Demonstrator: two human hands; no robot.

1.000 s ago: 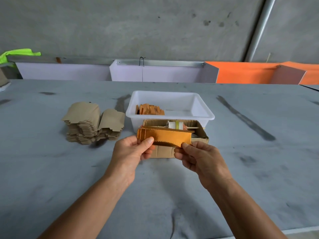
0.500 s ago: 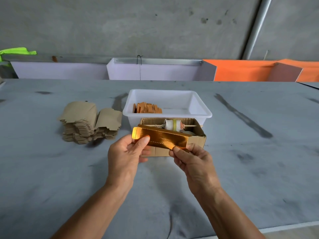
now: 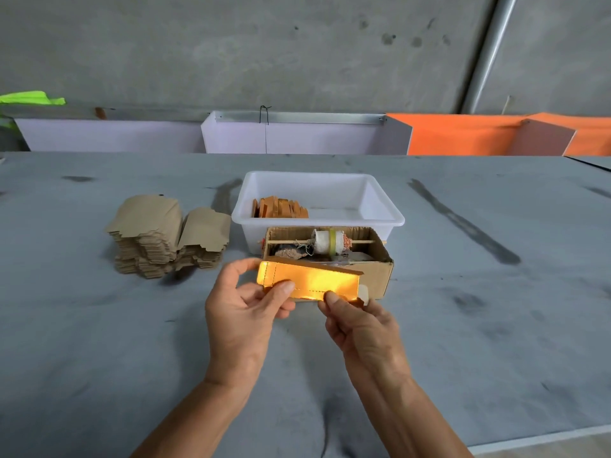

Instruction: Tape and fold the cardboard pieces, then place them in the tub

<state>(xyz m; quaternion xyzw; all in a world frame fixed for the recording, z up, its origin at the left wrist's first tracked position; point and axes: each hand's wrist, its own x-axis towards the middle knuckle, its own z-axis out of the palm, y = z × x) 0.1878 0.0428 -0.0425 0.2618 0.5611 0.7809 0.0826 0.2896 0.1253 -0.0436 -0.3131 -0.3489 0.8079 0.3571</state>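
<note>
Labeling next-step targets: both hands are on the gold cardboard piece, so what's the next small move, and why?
Probably press the fold flat along the dotted crease. The left hand and right hand both pinch the lower edge of the gold piece, held above the table in front of the tape box. It looks only partly folded, and the white tub behind already holds finished pieces.

One view only, head cam, wide-angle. It looks forward and down from my head onto the counter (image 3: pixel 99 325), close in over my forearms. Both hands sit centre frame, the far wall (image 3: pixel 231 44) fills the top third. Edges bow from lens distortion. No second view, so nothing shared.
</note>
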